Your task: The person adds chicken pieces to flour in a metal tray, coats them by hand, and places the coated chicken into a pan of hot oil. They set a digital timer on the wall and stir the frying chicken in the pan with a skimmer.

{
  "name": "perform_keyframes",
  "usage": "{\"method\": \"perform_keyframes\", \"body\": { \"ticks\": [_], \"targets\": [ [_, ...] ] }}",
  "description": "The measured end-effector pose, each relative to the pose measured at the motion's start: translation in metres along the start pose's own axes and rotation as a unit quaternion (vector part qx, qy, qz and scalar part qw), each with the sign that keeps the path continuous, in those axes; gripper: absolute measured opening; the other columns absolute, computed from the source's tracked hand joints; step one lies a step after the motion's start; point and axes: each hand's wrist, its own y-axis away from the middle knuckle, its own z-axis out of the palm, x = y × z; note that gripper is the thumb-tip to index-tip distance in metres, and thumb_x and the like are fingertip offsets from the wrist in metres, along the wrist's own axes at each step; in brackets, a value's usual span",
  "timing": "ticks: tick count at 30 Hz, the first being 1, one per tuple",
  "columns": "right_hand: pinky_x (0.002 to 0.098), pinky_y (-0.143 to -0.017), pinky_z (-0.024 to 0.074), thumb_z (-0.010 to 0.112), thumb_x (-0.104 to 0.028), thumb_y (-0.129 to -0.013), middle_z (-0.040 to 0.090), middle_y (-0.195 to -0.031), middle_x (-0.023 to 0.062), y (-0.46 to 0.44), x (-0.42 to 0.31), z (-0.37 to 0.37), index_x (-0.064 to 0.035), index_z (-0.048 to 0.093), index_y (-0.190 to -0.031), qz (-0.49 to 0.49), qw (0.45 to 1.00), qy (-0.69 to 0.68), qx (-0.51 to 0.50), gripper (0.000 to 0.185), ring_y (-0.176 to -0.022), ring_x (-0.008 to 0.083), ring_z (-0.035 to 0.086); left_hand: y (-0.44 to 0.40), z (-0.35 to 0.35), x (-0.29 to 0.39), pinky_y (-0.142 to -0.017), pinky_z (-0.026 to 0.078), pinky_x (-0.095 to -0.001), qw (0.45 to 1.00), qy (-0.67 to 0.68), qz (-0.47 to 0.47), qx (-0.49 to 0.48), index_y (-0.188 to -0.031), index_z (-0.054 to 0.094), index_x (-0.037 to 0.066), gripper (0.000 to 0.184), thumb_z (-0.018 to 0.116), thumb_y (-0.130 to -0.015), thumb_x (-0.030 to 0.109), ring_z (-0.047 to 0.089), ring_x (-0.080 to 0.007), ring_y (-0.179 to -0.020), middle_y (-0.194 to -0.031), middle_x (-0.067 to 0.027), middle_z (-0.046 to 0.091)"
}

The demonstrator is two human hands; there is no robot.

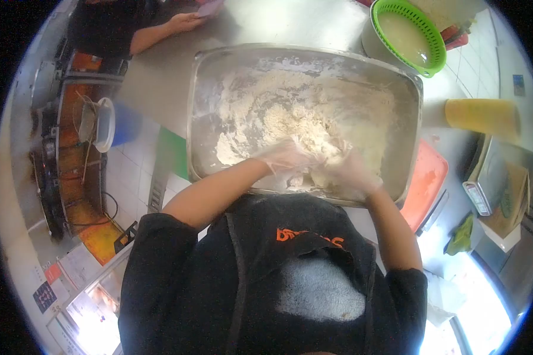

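Note:
A large metal tray [418, 118] holds loose white flour [243, 106] and a clumped, floury mass [305, 127] near its middle. Both of my hands wear clear plastic gloves and are down in the tray near its front edge. My left hand [287, 155] touches the near side of the clumped mass, its fingers partly hidden by flour and glove. Close beside it on the right, my right hand [355, 171] is at the floury pieces, blurred, with its fingers unclear.
Another person's hand [185, 22] is at the upper left. A green basket [437, 50] sits in a bowl at the upper right. Right of the tray are a yellow container [479, 114], a red tray [423, 177] and a scale [477, 198]. A blue bucket [119, 124] stands left.

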Motion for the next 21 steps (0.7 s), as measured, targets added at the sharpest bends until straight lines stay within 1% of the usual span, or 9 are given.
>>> {"method": "perform_keyframes", "body": {
  "ticks": [4,5,6,7,9,12,16,18,21],
  "targets": [
    [0.0392,-0.085,0.0541,0.069,-0.021,-0.082,0.071,-0.108,0.0236,-0.005,0.055,-0.011,0.0005,0.062,-0.128,-0.145,0.977,0.098,0.123,0.051,-0.099,0.031,0.07,0.03,-0.02,0.023,-0.08,0.051,-0.044,0.992,-0.094,-0.064,-0.048,-0.13,0.064,0.021,0.045,0.055,-0.097,0.051,0.064,-0.0309,-0.083,-0.091,-0.0165,0.068],
    [0.04,-0.085,0.0543,0.069,-0.021,-0.083,0.07,-0.109,0.0238,-0.006,0.061,-0.013,-0.001,0.062,-0.129,-0.179,0.961,0.145,0.154,0.051,-0.1,0.0326,0.07,0.029,-0.002,0.009,-0.076,0.052,-0.0443,0.992,-0.021,-0.095,0.084,-0.125,0.065,0.016,0.045,0.058,-0.095,0.049,0.064,-0.0322,-0.079,-0.086,-0.0178,0.067],
    [0.0422,-0.085,0.0543,0.069,-0.023,-0.083,0.07,-0.108,0.0236,-0.005,0.06,-0.017,-0.0035,0.062,-0.129,-0.082,0.96,0.229,0.14,0.051,-0.101,0.0352,0.069,0.033,0.004,0.005,-0.073,0.052,-0.0445,0.968,0.053,-0.125,0.212,-0.121,0.067,0.012,0.046,0.061,-0.092,0.047,0.064,-0.0335,-0.075,-0.082,-0.019,0.067],
    [0.0443,-0.085,0.0543,0.07,-0.026,-0.084,0.07,-0.107,0.0233,-0.001,0.059,-0.021,-0.006,0.062,-0.13,0.016,0.943,0.309,0.124,0.051,-0.101,0.0377,0.068,0.037,0.006,0.001,-0.073,0.052,-0.0445,0.969,0.053,-0.122,0.209,-0.121,0.067,0.012,0.046,0.061,-0.092,0.047,0.064,-0.0335,-0.075,-0.082,-0.019,0.067],
    [0.0451,-0.084,0.0542,0.069,-0.029,-0.085,0.07,-0.104,0.0224,0.009,0.033,-0.026,-0.0076,0.064,-0.127,-0.006,0.947,0.274,0.166,0.048,-0.098,0.038,0.068,0.047,-0.003,0.005,-0.065,0.051,-0.0445,0.95,-0.043,0.019,0.308,-0.107,0.067,0.002,0.046,0.067,-0.086,0.042,0.064,-0.0365,-0.069,-0.074,-0.0208,0.065],
    [0.0458,-0.083,0.0541,0.068,-0.032,-0.085,0.07,-0.1,0.0213,0.016,0.019,-0.033,-0.0084,0.066,-0.122,-0.034,0.946,0.267,0.181,0.044,-0.094,0.0381,0.068,0.056,-0.01,0.008,-0.059,0.05,-0.045,0.94,-0.024,-0.107,0.323,-0.09,0.065,0.0,0.041,0.072,-0.079,0.039,0.063,-0.0386,-0.066,-0.07,-0.0209,0.064],
    [0.0455,-0.081,0.0543,0.067,-0.033,-0.085,0.07,-0.097,0.0206,0.012,0.016,-0.043,-0.0053,0.069,-0.112,-0.052,0.918,0.381,0.096,0.039,-0.09,0.0376,0.068,0.073,-0.033,0.011,-0.06,0.05,-0.0459,0.917,0.006,-0.092,0.388,-0.08,0.064,0.004,0.038,0.075,-0.077,0.041,0.062,-0.0382,-0.064,-0.066,-0.0192,0.063],
    [0.0454,-0.08,0.0544,0.066,-0.031,-0.084,0.07,-0.096,0.0204,0.01,0.015,-0.041,-0.0044,0.069,-0.107,-0.078,0.9,0.417,0.102,0.035,-0.088,0.0374,0.069,0.074,-0.039,-0.01,-0.058,0.049,-0.0464,0.907,-0.206,-0.072,0.361,-0.077,0.064,0.005,0.04,0.075,-0.077,0.043,0.062,-0.038,-0.061,-0.064,-0.0179,0.063],
    [0.0453,-0.079,0.0546,0.064,-0.025,-0.083,0.071,-0.096,0.0203,0.008,0.005,-0.036,-0.003,0.071,-0.101,-0.019,0.899,0.433,0.067,0.029,-0.088,0.0372,0.069,0.083,-0.058,-0.007,-0.06,0.049,-0.0463,0.887,-0.206,-0.103,0.401,-0.08,0.065,0.003,0.046,0.074,-0.079,0.048,0.063,-0.0372,-0.065,-0.069,-0.0179,0.065]
  ]
}}
